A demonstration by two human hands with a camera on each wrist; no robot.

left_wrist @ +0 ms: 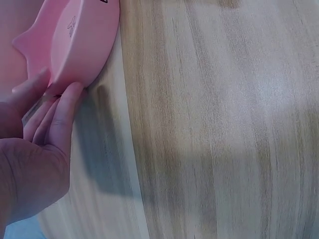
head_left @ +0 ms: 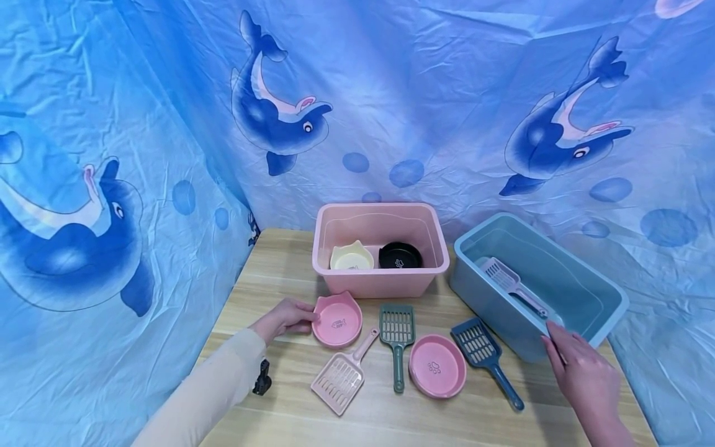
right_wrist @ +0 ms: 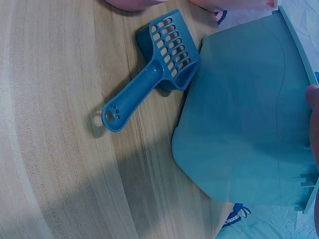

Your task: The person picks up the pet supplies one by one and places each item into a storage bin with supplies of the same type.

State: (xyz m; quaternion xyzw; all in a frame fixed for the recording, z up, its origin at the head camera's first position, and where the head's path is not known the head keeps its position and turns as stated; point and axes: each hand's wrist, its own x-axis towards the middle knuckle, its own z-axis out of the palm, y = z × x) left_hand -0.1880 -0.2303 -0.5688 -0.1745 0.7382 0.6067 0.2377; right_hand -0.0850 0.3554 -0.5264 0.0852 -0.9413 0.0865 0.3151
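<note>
My left hand (head_left: pixel 290 315) pinches the edge of a pink cat-eared bowl (head_left: pixel 337 319) with a fish print, thumb inside the rim and fingers beneath. The left wrist view shows that bowl (left_wrist: pixel 87 45) tilted, its near edge at my fingertips. At the near corner of a blue bin (head_left: pixel 497 310), my right hand (head_left: pixel 586 371) grips the rim, fingers over it and thumb outside. Inside this bin lies a lilac slotted litter scoop (head_left: pixel 511 282). Only a sliver of the right hand (right_wrist: pixel 314 124) appears beside the bin (right_wrist: pixel 239 114) in the right wrist view.
A pink bin (head_left: pixel 380 282) at the back holds a cream cat-eared bowl (head_left: pixel 352 256) and a black bowl (head_left: pixel 400 255). Across the wooden table (head_left: pixel 268 385) lie a pale pink scoop (head_left: pixel 341 379), green scoop (head_left: pixel 397 329), round pink bowl (head_left: pixel 437 366) and dark blue scoop (head_left: pixel 485 354).
</note>
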